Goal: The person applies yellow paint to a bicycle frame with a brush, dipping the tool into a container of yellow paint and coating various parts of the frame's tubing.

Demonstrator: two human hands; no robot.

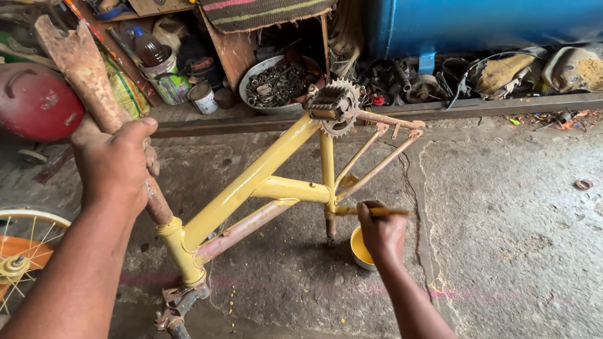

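Two hands are at work on an upturned bicycle frame [251,188] standing on the concrete floor [502,207]. The rusty fork [88,75] at the left is gripped by the left hand [116,163], fingers closed round it, so the frame is steadied. A brush [377,212] is pinched in the right hand [382,233], laid against the seat tube just above a cup of yellow paint [360,250].

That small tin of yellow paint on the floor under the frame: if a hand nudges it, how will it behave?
The paint tin looks small and open-topped, so a nudge would probably slide it or tip it, and the paint could spill. It stands on rough, cracked concrete floor, which may catch its base. The right hand, holding the brush, hangs right over it, so knocks seem likely.
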